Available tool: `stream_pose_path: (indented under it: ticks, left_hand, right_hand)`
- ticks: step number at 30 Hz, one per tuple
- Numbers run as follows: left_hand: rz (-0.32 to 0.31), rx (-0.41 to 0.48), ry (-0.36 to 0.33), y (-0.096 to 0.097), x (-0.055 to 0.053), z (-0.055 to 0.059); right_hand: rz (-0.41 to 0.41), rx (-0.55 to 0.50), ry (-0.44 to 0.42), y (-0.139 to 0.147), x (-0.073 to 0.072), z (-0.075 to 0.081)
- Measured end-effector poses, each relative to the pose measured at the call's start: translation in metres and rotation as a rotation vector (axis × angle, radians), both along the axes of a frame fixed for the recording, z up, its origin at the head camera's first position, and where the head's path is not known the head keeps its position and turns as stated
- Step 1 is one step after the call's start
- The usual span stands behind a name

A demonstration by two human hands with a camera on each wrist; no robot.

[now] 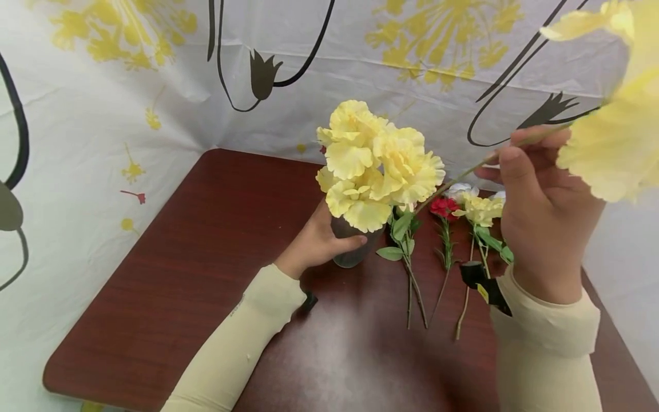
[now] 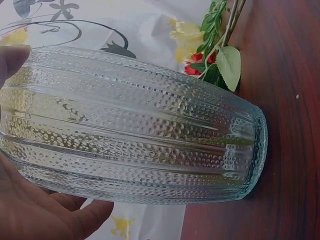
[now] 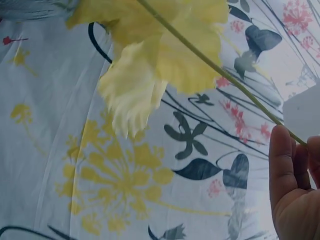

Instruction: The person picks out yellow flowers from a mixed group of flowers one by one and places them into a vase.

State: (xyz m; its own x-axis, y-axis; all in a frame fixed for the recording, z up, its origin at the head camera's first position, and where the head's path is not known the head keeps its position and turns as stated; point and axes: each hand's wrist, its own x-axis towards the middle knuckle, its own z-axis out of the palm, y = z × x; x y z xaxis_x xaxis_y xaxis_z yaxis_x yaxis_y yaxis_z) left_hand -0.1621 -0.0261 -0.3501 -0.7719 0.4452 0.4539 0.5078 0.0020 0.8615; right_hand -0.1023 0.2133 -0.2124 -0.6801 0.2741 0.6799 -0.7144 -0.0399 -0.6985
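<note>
Vase (image 1: pixel 348 258) looks set on table (image 1: pixel 180 274), yellow blooms (image 1: pixel 378 169) crowding its mouth; left hand (image 1: pixel 319 241) curls round its side, probably bracing it against tipping; right hand (image 1: pixel 548 212) pinches stem (image 1: pixel 471 170) of another yellow flower (image 1: pixel 612 143), held high, likely sparing petals, lower stem slanting toward vase; loose flowers (image 1: pixel 481 212) lie to right, perhaps for easy reach

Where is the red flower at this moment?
In the head view, the red flower lies right of centre on the table, just left of a loose yellow flower and right of the vase held by the left hand.
</note>
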Motion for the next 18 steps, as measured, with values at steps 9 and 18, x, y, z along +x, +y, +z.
stream_pose_path:
  ticks: [9,18]
  left_hand:
    - [0.034,-0.023,-0.051,-0.001,0.004,-0.002]
    - [0.057,-0.057,-0.096,-0.002,0.006,-0.002]
  right_hand:
    - [-0.022,-0.002,0.059,-0.025,-0.018,0.018]
    - [-0.001,-0.017,-0.052,-0.043,-0.03,0.017]
